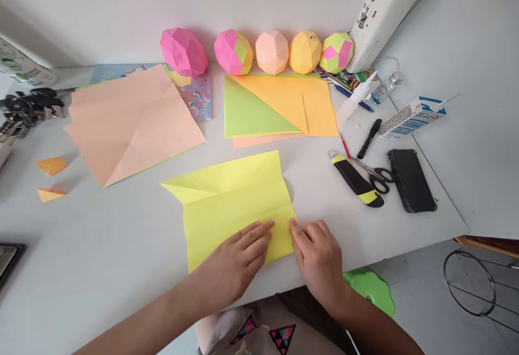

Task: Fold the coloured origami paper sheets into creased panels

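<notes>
A creased sheet of yellow paper lies in front of me, with a fold line across its upper part and a pointed corner at the left. Pressed flat on the lower part of the sheet is my left hand, fingers stretched out and holding nothing. At the sheet's right edge, my right hand has its fingers curled, with the index fingertip on the paper; the thumb is mostly hidden. Behind the sheet are orange paper and green paper, overlapping. Peach paper lies at the left.
Several faceted paper balls, including a pink one, line the wall. On the right are a utility knife, scissors, a phone, a marker, a glue bottle and a drink carton. Small orange pieces lie left.
</notes>
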The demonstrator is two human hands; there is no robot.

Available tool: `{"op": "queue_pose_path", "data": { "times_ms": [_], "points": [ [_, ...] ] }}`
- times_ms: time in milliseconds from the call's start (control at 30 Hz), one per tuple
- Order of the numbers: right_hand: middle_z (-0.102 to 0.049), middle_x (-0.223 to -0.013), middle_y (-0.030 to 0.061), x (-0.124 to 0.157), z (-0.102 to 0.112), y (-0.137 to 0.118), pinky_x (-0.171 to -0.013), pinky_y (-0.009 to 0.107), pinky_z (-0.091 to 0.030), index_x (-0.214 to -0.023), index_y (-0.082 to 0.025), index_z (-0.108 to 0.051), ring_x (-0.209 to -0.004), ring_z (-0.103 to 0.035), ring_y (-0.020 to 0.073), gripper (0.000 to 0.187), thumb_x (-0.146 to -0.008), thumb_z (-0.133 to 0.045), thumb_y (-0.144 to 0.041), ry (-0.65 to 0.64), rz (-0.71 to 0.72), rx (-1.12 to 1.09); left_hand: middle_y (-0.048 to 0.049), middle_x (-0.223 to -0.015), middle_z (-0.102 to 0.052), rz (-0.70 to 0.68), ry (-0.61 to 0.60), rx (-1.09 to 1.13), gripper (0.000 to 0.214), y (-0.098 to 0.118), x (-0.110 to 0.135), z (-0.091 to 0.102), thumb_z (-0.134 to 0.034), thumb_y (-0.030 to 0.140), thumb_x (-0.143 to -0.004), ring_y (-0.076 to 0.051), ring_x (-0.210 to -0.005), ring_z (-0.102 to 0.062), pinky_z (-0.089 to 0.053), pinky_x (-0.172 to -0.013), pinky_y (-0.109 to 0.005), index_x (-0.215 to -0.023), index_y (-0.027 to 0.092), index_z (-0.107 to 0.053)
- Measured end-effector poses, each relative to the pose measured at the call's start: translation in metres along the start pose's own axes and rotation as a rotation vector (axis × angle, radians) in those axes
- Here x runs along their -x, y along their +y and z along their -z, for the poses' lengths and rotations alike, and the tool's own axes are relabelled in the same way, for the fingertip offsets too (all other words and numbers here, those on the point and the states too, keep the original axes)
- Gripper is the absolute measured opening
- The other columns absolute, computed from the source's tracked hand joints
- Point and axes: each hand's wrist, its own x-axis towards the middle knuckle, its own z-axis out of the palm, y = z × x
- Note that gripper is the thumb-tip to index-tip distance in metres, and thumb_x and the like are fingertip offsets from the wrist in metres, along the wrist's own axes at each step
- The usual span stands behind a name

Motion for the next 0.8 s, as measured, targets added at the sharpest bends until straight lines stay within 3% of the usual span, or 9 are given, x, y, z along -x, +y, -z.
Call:
{"op": "queue_pose_path", "data": {
  "times_ms": [67,133,233,333,433,567,800],
  "points": [
    [-0.049,-0.062,0.0017,0.000,0.001,0.000,-0.055,0.026,-0.036,-0.106,-0.011,-0.068,-0.065,-0.044,0.0143,0.023,-0.092,-0.050,-0.009,-0.001,-0.006,0.004,-0.0119,-0.100,-0.063,-0.010,0.083,0.042,0.024,-0.002,-0.005,-0.007,-0.036,0.004,-0.093,-0.027,-0.136,-0.037,-0.045,-0.107,-0.043,-0.095,0.011,-0.059],
    [-0.049,-0.062,0.0018,0.000,0.001,-0.001,-0.055,0.026,-0.037,-0.106,-0.011,-0.068,-0.065,-0.044,0.0145,0.023,-0.092,-0.050,-0.009,-0.007,-0.008,0.010,-0.0140,-0.102,-0.061,-0.012,0.119,0.061,0.019,-0.005,-0.007,-0.011,-0.039,0.006,-0.093,-0.028,-0.135,-0.038,-0.044,-0.107,-0.044,-0.094,0.010,-0.058],
    [-0.050,-0.062,0.0020,-0.001,0.002,-0.001,-0.056,0.027,-0.037,-0.107,-0.011,-0.068,-0.065,-0.045,0.0149,0.023,-0.091,-0.050,-0.009,-0.008,-0.005,0.016,-0.0197,-0.123,-0.056,-0.011,0.068,0.034,0.025,-0.007,-0.009,-0.011,-0.040,0.008,-0.093,-0.029,-0.137,-0.034,-0.041,-0.109,-0.045,-0.113,0.006,-0.055],
    [-0.050,-0.062,0.0022,-0.001,0.003,-0.001,-0.056,0.028,-0.037,-0.107,-0.012,-0.067,-0.065,-0.044,0.0151,0.024,-0.092,-0.049,-0.009,-0.009,-0.003,0.021,-0.0155,-0.144,-0.043,-0.043,-0.010,-0.020,0.043,-0.008,-0.012,-0.006,-0.038,0.011,-0.092,-0.028,-0.141,-0.026,-0.036,-0.112,-0.046,-0.135,0.008,-0.044],
    [-0.050,-0.062,0.0021,-0.001,0.003,-0.001,-0.056,0.028,-0.037,-0.108,-0.012,-0.067,-0.065,-0.044,0.0151,0.024,-0.092,-0.049,-0.010,-0.015,-0.003,0.014,-0.0089,-0.152,-0.032,-0.045,-0.066,-0.075,0.048,-0.008,-0.015,-0.004,-0.039,0.018,-0.094,-0.028,-0.144,-0.020,-0.028,-0.115,-0.047,-0.142,0.011,-0.037],
    [-0.049,-0.062,0.0018,0.000,0.003,-0.001,-0.056,0.027,-0.036,-0.109,-0.012,-0.067,-0.065,-0.044,0.0149,0.024,-0.091,-0.051,-0.010,-0.017,-0.010,0.008,-0.0076,-0.155,-0.027,-0.020,-0.085,-0.106,0.049,-0.007,-0.014,-0.007,-0.041,0.024,-0.095,-0.027,-0.144,-0.020,-0.023,-0.116,-0.045,-0.143,0.012,-0.037],
    [-0.049,-0.062,0.0017,0.001,0.001,-0.001,-0.055,0.028,-0.035,-0.107,-0.014,-0.068,-0.065,-0.043,0.0149,0.023,-0.092,-0.052,-0.010,-0.013,-0.021,0.030,-0.0132,-0.142,-0.047,-0.034,0.001,-0.056,0.043,-0.004,-0.022,-0.012,-0.048,0.025,-0.089,-0.032,-0.138,-0.032,-0.029,-0.113,-0.048,-0.128,0.008,-0.050]
  ]
}}
